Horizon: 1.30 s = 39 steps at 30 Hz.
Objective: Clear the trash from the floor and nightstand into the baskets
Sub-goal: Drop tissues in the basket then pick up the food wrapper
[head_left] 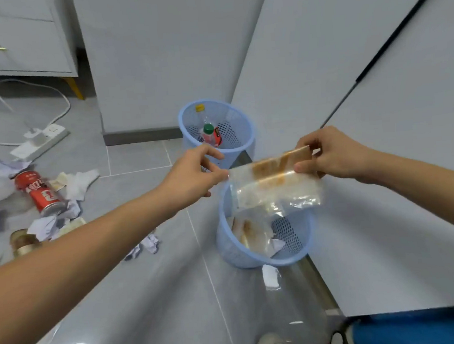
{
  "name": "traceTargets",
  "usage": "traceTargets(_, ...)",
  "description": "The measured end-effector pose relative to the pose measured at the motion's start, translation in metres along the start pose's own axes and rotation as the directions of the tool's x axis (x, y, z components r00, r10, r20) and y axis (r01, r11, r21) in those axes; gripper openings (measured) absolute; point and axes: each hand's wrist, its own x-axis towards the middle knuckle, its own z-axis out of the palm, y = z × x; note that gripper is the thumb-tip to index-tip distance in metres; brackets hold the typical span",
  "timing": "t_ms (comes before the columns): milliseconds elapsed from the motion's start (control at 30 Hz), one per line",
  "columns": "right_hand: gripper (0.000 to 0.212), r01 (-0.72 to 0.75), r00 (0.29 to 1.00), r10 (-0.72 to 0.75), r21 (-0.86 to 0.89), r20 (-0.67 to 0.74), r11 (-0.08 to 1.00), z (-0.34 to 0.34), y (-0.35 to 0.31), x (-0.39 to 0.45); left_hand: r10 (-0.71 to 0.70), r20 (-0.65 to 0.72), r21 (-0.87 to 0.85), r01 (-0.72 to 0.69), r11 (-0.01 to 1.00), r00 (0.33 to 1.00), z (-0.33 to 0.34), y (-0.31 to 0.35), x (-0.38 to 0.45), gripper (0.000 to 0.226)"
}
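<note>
Clear plastic wrapper, orange-stained, stretched between left hand and right hand — fingers pinching each end, right above the near blue basket. Drop step, looks like. Next: just let go. Red can and paper scraps still on the floor.

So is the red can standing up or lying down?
Lying down. The red can rests on its side on the floor, among crumpled paper, with its silver end pointing toward the camera.
</note>
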Motion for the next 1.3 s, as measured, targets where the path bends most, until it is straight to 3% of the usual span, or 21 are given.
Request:
traceTargets(67, 0.014, -0.051, 0.999, 0.05, -0.18, -0.01, 0.982, -0.002, 0.029, 0.001, -0.006, -0.027, 0.049, 0.007, 0.999, 1.0, 0.013, -0.001, 0.004, 0.017)
traceTargets(200, 0.011, -0.125, 0.992, 0.116, -0.358, -0.047, 0.925, 0.033, 0.064, 0.018, -0.058, -0.051, 0.107, 0.063, 0.992, 0.997, 0.015, -0.015, -0.01, 0.009)
traceTargets(367, 0.025, -0.109, 0.992, 0.084, -0.305, -0.095, 0.946, 0.104, 0.073, 0.046, -0.145, -0.09, 0.146, 0.157, 0.977, 0.985, -0.003, -0.043, -0.03, 0.01)
traceTargets(600, 0.029, -0.033, 0.989, 0.077, -0.316, 0.127, 0.948, 0.184, 0.066, 0.066, -0.173, -0.154, 0.185, 0.2, 0.962, 0.973, -0.033, -0.065, -0.043, 0.015)
traceTargets(733, 0.035, 0.024, 0.947, 0.088, -0.34, 0.309, 0.94, 0.218, 0.075, 0.075, -0.184, -0.18, 0.202, 0.219, 0.955, 0.966, -0.046, -0.077, -0.048, 0.015)
traceTargets(800, 0.028, 0.095, 0.921, 0.048, -0.34, 0.387, 0.936, 0.229, 0.082, 0.08, -0.181, -0.178, 0.228, 0.219, 0.949, 0.967, -0.048, -0.081, -0.047, 0.015)
traceTargets(833, 0.024, 0.112, 0.896, 0.052, -0.337, 0.44, 0.935, 0.233, 0.088, 0.083, -0.18, -0.172, 0.229, 0.217, 0.949, 0.969, -0.047, -0.083, -0.046, 0.015)
traceTargets(967, 0.042, 0.191, 0.738, 0.072, -0.31, 0.671, 0.931, 0.237, 0.112, 0.091, -0.199, -0.146, 0.174, 0.224, 0.959, 0.969, -0.038, -0.087, -0.04, 0.015)
traceTargets(1133, 0.112, 0.398, 0.645, 0.161, -0.509, 0.747, 0.763, 0.252, 0.12, 0.107, -0.238, -0.135, 0.203, 0.262, 0.943, 0.962, -0.041, -0.097, -0.04, 0.016)
traceTargets(1200, 0.113, 0.329, 0.628, 0.233, -0.525, 0.742, 0.785, 0.261, 0.135, 0.119, -0.261, -0.142, 0.195, 0.285, 0.938, 0.955, -0.048, -0.097, -0.042, 0.017)
traceTargets(1300, 0.089, 0.174, 0.64, 0.224, -0.423, 0.735, 0.889, 0.242, 0.123, 0.113, -0.263, -0.15, 0.198, 0.29, 0.936, 0.953, -0.059, -0.094, -0.045, 0.016)
